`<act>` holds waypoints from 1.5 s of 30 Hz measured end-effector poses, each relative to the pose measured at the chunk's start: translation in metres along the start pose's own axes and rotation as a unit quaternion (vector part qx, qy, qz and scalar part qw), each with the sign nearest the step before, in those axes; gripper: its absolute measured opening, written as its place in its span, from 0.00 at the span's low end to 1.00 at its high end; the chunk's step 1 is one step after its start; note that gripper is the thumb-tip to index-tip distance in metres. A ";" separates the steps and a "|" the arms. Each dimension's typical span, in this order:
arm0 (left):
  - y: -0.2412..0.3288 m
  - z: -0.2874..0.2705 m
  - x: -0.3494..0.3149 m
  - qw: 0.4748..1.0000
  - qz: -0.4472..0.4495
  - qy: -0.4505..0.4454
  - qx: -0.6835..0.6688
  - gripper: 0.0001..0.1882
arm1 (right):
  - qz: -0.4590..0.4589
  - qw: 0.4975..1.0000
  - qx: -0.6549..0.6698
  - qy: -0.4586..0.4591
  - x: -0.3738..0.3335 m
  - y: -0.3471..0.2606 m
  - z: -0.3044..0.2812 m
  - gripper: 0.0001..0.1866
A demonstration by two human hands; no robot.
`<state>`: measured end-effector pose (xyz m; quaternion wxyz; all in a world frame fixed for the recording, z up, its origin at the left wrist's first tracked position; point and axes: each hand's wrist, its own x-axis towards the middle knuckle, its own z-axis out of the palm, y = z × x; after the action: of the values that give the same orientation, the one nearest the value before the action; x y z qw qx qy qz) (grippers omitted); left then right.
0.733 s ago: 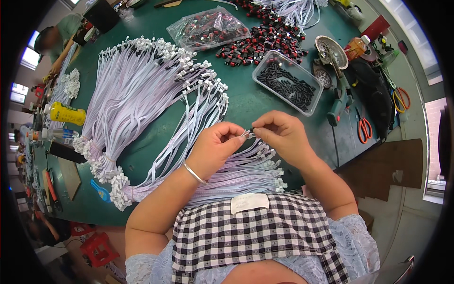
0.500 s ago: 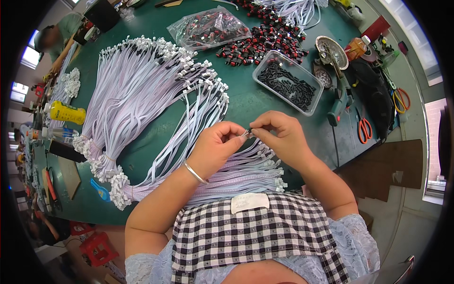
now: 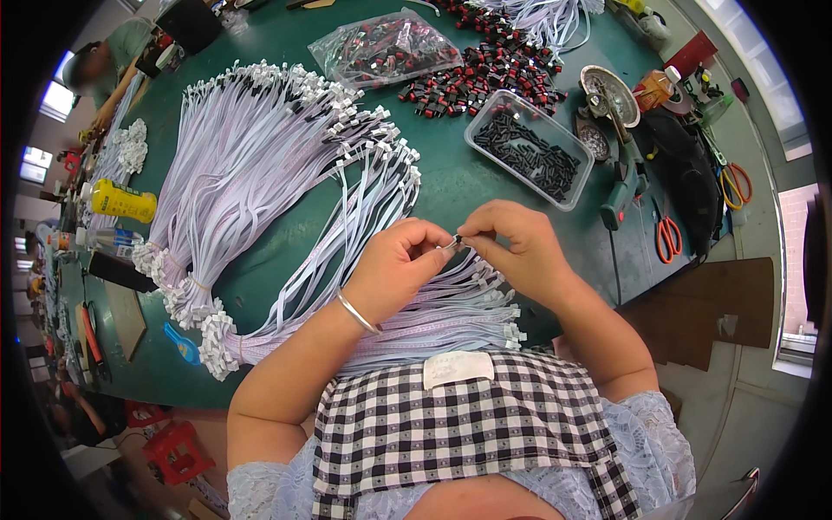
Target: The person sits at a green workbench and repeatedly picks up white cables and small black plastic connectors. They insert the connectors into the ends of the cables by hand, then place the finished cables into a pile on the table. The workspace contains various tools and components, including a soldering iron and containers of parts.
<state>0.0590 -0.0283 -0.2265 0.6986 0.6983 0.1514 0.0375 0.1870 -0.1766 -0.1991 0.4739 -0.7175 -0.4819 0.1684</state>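
Note:
My left hand (image 3: pixel 400 266) pinches the end of a thin wire lead between thumb and forefinger. Opposite it, fingertips nearly touching, my right hand (image 3: pixel 513 247) is closed on a small black piece (image 3: pixel 458 239) at that wire's end; the piece looks like a short sleeve, mostly hidden by the fingers. Below both hands lies a bundle of white flat cables (image 3: pixel 416 325) with white connectors. A larger fan of similar cables (image 3: pixel 251 165) spreads to the left. Just beyond my right hand stands a clear plastic box (image 3: pixel 568 206) holding many short black tubes (image 3: pixel 529 156).
A heap of black-and-red parts (image 3: pixel 503 74) and a clear bag (image 3: pixel 381 52) of them lie at the back. A green hot-glue-gun-like tool (image 3: pixel 626 186), orange-handled scissors (image 3: pixel 668 240) and a metal dish (image 3: pixel 609 94) are right. A yellow bottle (image 3: pixel 123 204) lies left. Another person (image 3: pixel 117 65) works far left.
Both hands stay together in nearly the same place. My right hand has shifted very slightly, with its fingers still pinching the small black piece.

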 end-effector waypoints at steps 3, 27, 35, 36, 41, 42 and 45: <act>0.004 0.000 -0.001 1.000 -0.019 -0.006 -0.010 0.06 | -0.013 1.000 -0.003 -0.006 0.000 -0.002 -0.001 0.07; 0.010 -0.020 -0.008 0.988 0.000 -0.139 0.062 0.16 | -0.057 0.993 0.012 -0.099 0.006 0.008 -0.009 0.07; 0.018 -0.020 -0.008 0.988 -0.069 -0.103 -0.091 0.21 | -0.149 0.979 -0.031 -0.139 0.017 0.000 -0.019 0.06; 0.019 -0.021 -0.008 0.988 -0.070 -0.093 -0.099 0.21 | -0.141 0.980 -0.028 -0.136 0.018 0.000 -0.018 0.06; 0.020 -0.021 -0.009 0.991 -0.068 -0.062 -0.093 0.20 | -0.094 0.986 0.021 -0.138 0.015 0.002 -0.009 0.05; 0.021 -0.020 -0.009 0.992 -0.072 -0.056 -0.088 0.20 | -0.093 0.986 0.024 -0.138 0.014 0.003 -0.006 0.05; 0.020 -0.019 -0.010 0.995 -0.060 -0.036 -0.069 0.18 | -0.029 0.988 0.043 -0.144 0.014 -0.002 -0.003 0.05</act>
<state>0.0472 -0.0122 -0.2052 0.7514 0.6386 0.1650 -0.0194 0.1945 -0.1662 -0.1934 0.4350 -0.6506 -0.5575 0.2770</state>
